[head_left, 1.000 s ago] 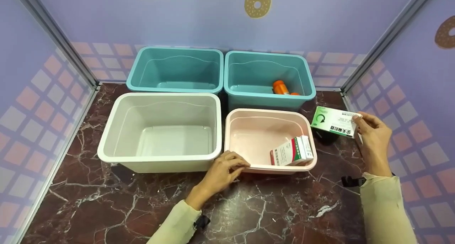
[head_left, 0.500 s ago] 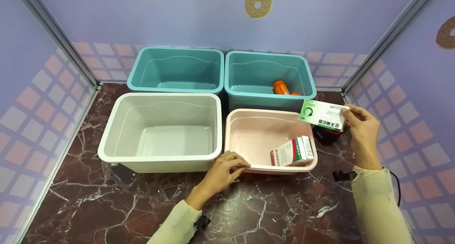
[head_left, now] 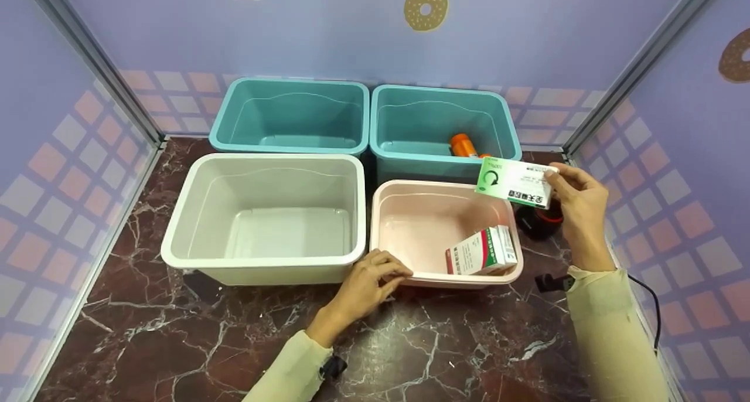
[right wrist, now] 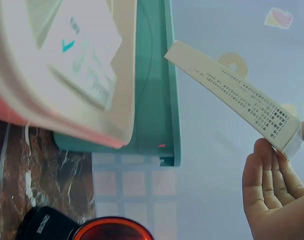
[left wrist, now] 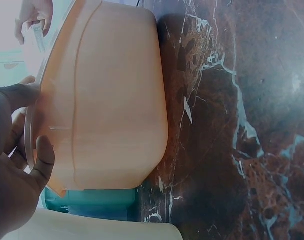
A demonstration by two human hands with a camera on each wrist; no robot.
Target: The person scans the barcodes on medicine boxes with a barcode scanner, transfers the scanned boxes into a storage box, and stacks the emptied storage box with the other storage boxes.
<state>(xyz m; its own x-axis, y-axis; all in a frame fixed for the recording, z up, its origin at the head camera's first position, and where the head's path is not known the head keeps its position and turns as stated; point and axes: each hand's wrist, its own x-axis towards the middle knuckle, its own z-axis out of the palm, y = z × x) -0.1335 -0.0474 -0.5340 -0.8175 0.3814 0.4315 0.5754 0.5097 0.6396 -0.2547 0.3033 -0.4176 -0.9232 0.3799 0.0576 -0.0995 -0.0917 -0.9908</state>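
1. Head view: Your right hand (head_left: 580, 208) has just moved to the left and a little away from you, carrying the green-and-white box (head_left: 515, 182). In the picture from one second ago, this box was to the right of the pink tub (head_left: 416, 232); now it appears above the far right corner of the tub. For the work in hand, I judge that the carrying is well advanced, but the box is not yet let go. Inside the tub lies a red-and-green marked carton (head_left: 474, 252). Your left hand (head_left: 366, 279) has not moved from the near rim. The dark object with a red ring (head_left: 534, 223), on the table (head_left: 433, 343) beside the tub, is now less covered.

2. Left wrist view: Your left hand holds the rim lightly, with fingers over it and a tip against the outer wall, so the tub seems steadied. Your right hand is small and blurred in the upper corner.

3. Right wrist view: Your right hand pinches the box by one end; the thumb is mostly out of frame, and the other fingers are rather straight. The box is tilted, with a narrow printed side towards the camera. It seems to touch neither the tub nor the carton.
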